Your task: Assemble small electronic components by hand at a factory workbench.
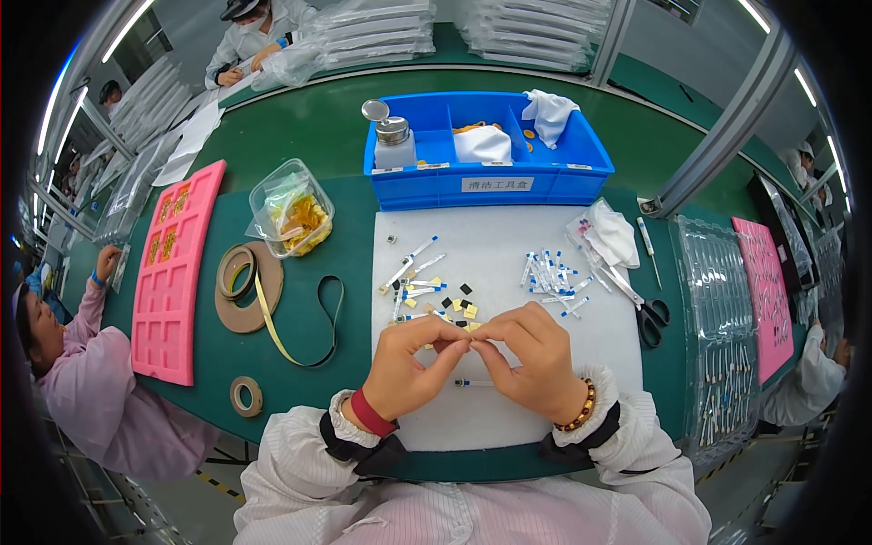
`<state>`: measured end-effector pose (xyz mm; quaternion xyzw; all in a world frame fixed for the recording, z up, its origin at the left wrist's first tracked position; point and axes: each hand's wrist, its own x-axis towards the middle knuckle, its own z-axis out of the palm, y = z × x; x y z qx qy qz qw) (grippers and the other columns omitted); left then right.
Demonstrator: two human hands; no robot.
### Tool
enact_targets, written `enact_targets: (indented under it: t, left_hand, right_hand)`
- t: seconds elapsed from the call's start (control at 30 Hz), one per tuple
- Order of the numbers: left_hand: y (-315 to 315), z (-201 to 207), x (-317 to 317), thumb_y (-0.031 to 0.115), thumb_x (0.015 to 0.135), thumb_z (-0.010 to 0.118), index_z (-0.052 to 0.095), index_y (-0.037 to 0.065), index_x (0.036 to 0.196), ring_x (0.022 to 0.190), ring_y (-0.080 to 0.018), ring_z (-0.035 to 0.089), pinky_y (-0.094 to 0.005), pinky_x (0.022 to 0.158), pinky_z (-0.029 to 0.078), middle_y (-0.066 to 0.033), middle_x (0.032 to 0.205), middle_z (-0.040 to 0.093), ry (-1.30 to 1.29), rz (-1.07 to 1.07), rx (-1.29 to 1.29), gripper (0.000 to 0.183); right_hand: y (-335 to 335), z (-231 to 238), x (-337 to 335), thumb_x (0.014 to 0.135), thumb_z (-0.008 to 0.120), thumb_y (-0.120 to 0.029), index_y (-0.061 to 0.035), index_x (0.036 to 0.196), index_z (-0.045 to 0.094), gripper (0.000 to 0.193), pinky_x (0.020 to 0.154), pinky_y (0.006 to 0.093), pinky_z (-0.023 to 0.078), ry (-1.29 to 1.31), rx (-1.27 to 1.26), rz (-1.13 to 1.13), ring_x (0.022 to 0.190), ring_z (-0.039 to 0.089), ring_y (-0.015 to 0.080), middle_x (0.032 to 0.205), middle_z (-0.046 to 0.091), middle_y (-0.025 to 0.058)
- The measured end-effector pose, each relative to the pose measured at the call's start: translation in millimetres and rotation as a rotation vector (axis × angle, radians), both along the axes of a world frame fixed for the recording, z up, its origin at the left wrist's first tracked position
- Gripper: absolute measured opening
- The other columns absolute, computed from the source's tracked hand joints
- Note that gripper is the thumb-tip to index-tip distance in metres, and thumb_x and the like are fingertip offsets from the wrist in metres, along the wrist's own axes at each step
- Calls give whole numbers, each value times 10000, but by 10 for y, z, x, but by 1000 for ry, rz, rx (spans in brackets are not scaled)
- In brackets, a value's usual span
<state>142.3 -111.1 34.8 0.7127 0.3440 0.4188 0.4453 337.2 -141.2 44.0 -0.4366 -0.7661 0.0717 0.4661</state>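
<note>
Two hands met: my left hand [405, 363] and right hand [534, 359] had fingertips pinched together, and I couldn't tell what, if anything, they held. Pads [470, 311] lay just beyond the grip, one strip [477, 383] on its body side, other strips [548, 275] beyond and rightward. A loosened pinch, I judged, could drop something among pads; a careless right knuckle could scatter strips.
</note>
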Motion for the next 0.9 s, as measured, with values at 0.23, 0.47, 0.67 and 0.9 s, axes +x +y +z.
enact_targets:
  t: [0.23,0.47,0.67,0.9]
  left_hand:
    - [-22,-5,-2,14,856,713,706,-26,915,710,-145,641,-270,666,503,-91,806,700,1,11,-29,72]
    - [-27,45,-18,16,863,716,686,-17,899,736,-129,641,-258,706,510,-78,818,701,73,20,-1,58]
    - [-27,23,-4,-9,843,717,690,-23,894,708,-129,635,-256,679,505,-79,800,700,90,36,75,59]
    - [-34,31,8,-14,826,722,713,-27,884,690,-133,643,-260,645,508,-81,787,702,32,75,24,59]
  right_hand:
    - [-16,-27,14,802,759,10,-42,883,699,113,562,259,425,253,-307,61,629,552,139,819,662,50]
    - [-14,-23,19,824,747,-1,-27,883,695,83,556,246,411,272,-390,85,605,521,109,818,648,48]
    - [-12,-21,7,825,760,-35,-50,893,685,102,541,274,431,221,-347,94,655,559,160,813,646,49]
    - [-55,-12,-33,763,771,-38,-78,884,682,156,581,323,482,53,-41,-32,715,626,242,822,656,61]
